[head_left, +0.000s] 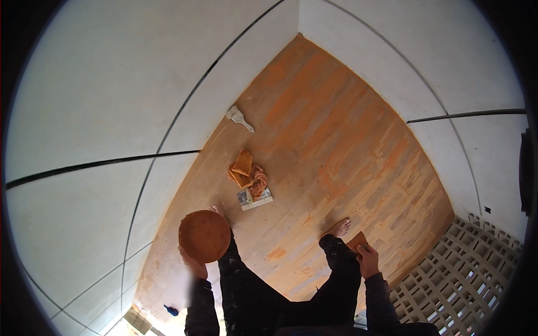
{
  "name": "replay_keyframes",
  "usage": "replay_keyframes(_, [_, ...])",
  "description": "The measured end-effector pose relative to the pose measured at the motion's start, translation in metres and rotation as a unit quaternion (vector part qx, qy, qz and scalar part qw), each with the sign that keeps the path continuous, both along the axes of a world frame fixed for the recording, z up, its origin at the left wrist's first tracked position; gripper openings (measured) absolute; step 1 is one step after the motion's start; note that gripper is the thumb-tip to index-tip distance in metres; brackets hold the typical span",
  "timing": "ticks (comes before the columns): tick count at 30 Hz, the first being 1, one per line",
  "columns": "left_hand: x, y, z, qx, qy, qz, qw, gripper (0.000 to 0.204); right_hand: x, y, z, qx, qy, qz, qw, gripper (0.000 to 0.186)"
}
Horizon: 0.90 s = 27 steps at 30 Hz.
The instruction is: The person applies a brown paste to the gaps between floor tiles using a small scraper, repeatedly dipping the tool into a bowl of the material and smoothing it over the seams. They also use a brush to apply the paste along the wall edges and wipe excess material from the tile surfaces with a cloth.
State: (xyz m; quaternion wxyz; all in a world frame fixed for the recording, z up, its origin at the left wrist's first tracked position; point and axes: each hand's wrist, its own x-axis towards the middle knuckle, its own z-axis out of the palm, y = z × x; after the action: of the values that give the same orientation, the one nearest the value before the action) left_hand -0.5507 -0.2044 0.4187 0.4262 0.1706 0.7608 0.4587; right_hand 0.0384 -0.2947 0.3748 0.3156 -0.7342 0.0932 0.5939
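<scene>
Left hand closed under rim of round orange-brown bowl, bowl just above it. Right hand gripping small orange pad at fingertips, bare foot just beyond; rags farther ahead on floor

Room under renovation: bare white walls, orange-stained wood floor (half-coated), paintbrush, rags

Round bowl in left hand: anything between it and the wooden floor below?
Nothing visible. The left hand holds the round orange-stained bowl above the wooden floor, beside the left leg. The rags and brush lie farther ahead, apart.
</scene>
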Motion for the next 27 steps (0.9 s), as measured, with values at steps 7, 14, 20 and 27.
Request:
replay_keyframes(7, [-0.069, 0.084, -0.081, -0.115, -0.141, -0.189, 0.965, 0.061, -0.221, 0.037, 0.028, 0.117, 0.057, -0.148, 0.980, 0.019])
replay_keyframes(14, [-0.060, 0.136, -0.101, -0.164, -0.174, -0.381, 0.893, 0.046, -0.417, 0.044, -0.038, 0.199, 0.146, -0.203, 0.948, 0.026])
replay_keyframes(20, [-0.037, 0.151, -0.184, -0.144, -0.166, -0.629, 0.746, 0.046, -0.445, 0.019, -0.126, 0.217, 0.103, -0.226, 0.944, 0.032])
replay_keyframes(27, [0.041, 0.117, -0.331, -0.174, -0.240, -0.797, 0.526, 0.045, -0.463, -0.069, -0.251, 0.211, 0.003, -0.352, 0.912, 0.030])
